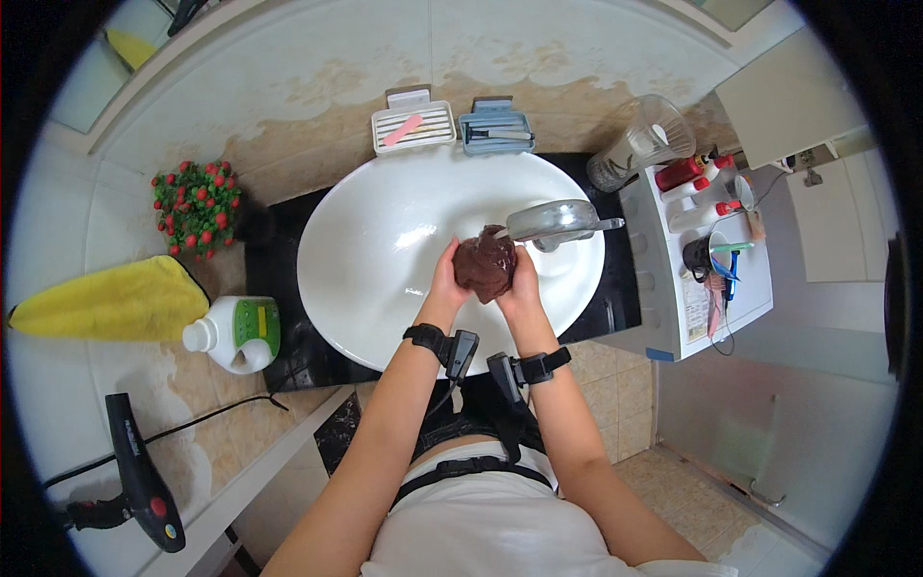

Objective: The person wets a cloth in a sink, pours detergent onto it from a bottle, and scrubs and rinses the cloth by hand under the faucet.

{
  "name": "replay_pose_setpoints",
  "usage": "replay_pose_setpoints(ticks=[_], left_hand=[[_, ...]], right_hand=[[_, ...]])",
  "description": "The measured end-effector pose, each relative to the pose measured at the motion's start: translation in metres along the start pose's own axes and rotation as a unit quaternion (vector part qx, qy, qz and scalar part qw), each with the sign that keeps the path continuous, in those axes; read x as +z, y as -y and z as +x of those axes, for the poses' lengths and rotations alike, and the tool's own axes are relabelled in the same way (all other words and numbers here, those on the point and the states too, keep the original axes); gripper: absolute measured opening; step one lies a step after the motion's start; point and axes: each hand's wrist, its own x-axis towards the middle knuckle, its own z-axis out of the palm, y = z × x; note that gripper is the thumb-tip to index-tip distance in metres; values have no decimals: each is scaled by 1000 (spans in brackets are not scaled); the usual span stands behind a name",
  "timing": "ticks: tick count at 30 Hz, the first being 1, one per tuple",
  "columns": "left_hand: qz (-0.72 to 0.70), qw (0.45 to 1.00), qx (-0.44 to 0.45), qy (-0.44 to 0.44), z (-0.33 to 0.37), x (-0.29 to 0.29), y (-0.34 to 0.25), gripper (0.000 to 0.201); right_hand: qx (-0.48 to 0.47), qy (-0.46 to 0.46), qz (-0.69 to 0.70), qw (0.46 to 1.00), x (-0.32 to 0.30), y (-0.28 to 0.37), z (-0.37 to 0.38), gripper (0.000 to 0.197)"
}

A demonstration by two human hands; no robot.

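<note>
Two hands grip one bunched, wet-looking dark-brown cloth (486, 266), left hand (446, 282) and right hand (522, 284) opposed, below the chrome faucet (553, 221), over the white oval washbasin (361, 240). Wetting appears done; setting-down is not.

Left grip (446, 281), right grip (522, 288) partly hidden behind brown bundle (486, 265)

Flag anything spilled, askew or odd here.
Nothing stands out as spilled or damaged. The left hand and right hand hold the dark brown bundle over the sink. Slightly askew: a pink piece lying diagonally across the slatted white dish.
</note>
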Motion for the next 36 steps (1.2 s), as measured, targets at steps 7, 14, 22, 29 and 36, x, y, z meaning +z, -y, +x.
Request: replay_pose_setpoints(ticks=[7, 14, 22, 29, 36], left_hand=[[39, 998, 39, 12, 7, 21, 3, 37], [66, 996, 41, -33, 14, 15, 10, 31], [70, 996, 29, -46, 18, 16, 15, 24], [45, 994, 67, -70, 23, 3, 20, 20], [62, 994, 60, -63, 13, 8, 2, 31]], right_hand=[[-290, -88, -525, 795, -14, -18, -6, 41], [-275, -110, -630, 718, -4, -14, -20, 42], [-251, -102, -686, 676, -2, -5, -18, 32], [-246, -56, -706, 662, -4, -2, -6, 27], [-123, -18, -686, 717, 7, 14, -1, 37]])
